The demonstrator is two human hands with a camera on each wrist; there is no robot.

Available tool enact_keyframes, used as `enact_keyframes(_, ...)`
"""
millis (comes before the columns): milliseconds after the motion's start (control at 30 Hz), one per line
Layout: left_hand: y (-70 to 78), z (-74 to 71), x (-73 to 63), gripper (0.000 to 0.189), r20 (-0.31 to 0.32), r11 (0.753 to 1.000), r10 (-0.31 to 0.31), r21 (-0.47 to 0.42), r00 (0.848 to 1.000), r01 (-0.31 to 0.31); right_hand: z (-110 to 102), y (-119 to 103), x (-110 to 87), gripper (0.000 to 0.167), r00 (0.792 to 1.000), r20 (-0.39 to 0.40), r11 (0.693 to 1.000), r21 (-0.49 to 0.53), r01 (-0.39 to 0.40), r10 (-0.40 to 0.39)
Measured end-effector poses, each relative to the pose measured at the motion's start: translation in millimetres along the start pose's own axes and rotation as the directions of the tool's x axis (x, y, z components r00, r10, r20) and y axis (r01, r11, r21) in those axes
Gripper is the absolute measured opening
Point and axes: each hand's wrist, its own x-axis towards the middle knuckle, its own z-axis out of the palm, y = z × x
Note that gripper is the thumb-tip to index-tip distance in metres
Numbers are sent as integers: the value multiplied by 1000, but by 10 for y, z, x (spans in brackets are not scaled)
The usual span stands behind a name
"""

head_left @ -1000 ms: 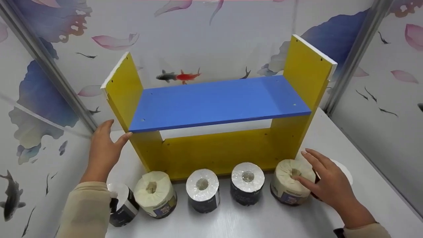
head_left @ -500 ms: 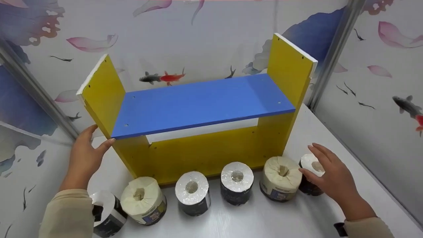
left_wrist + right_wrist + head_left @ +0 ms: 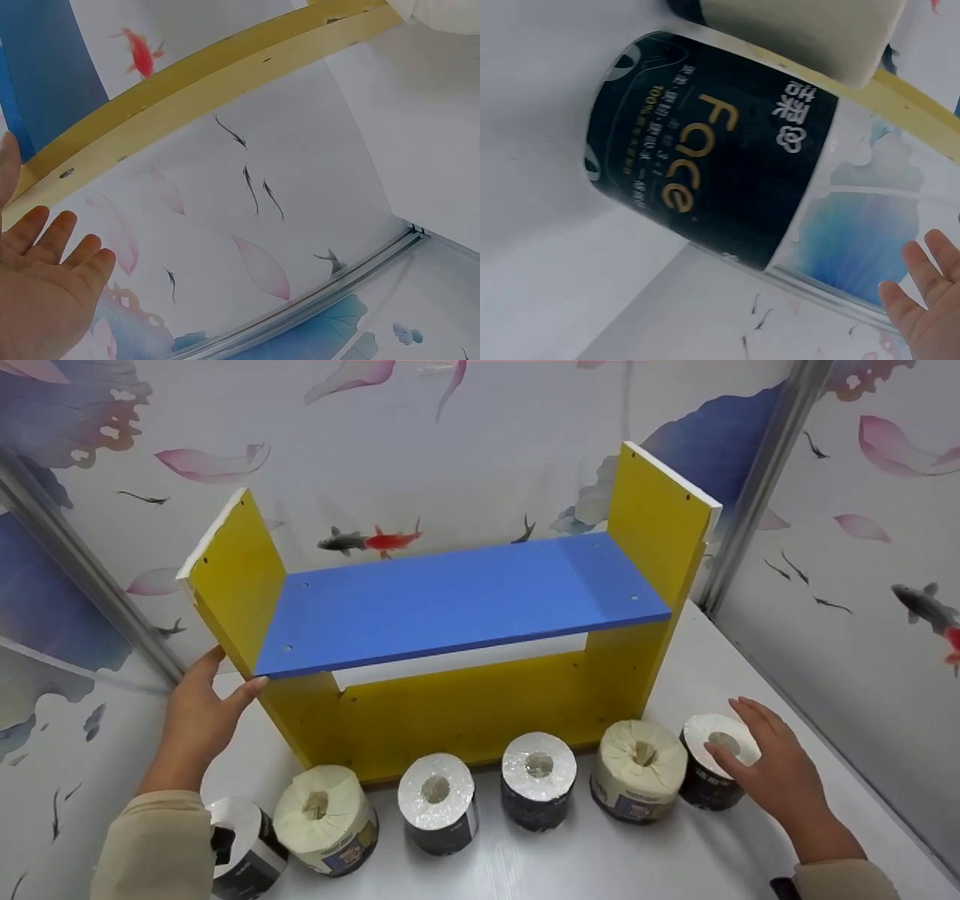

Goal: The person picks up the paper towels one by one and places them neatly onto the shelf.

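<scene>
A yellow shelf unit (image 3: pixel 465 712) with a blue board (image 3: pixel 465 600) stands upright on the white table. At its left side panel my left hand (image 3: pixel 199 712) rests, thumb by the front edge and fingers along the outer face; the left wrist view shows the fingers of the left hand (image 3: pixel 52 292) loosely extended near the yellow panel. Over the right edge of the rightmost dark-wrapped toilet roll (image 3: pixel 701 776) hovers my right hand (image 3: pixel 784 772), holding nothing. In the right wrist view that toilet roll (image 3: pixel 712 150) stands apart from the relaxed fingers (image 3: pixel 922 277).
More toilet rolls line the shelf's front: a cream one (image 3: pixel 637 769), two dark-wrapped ones, another cream one (image 3: pixel 326 817), and a dark-wrapped one (image 3: pixel 251 855) partly behind the left sleeve. Printed wall panels (image 3: pixel 480 450) enclose the back and sides.
My right hand has drawn rightward off the right-hand rolls, uncovering most of the rightmost one. The head view has shifted to the right. My left hand stays at the left panel.
</scene>
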Motion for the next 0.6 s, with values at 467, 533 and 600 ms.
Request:
enact_keyframes(467, 66, 128, 108, 87, 35, 1000, 7, -10, 999, -7, 9, 459, -100, 78, 960, 153, 972, -44, -229, 233)
enact_keyframes(533, 57, 85, 90, 86, 20, 1000, -2, -10, 1000, 2, 58, 479, -70, 79, 957, 166, 971, -45, -235, 240)
enact_keyframes(600, 33, 24, 52, 85, 7, 1000, -19, -8, 1000, 19, 123, 481, -30, 80, 955, 178, 971, -36, -236, 239)
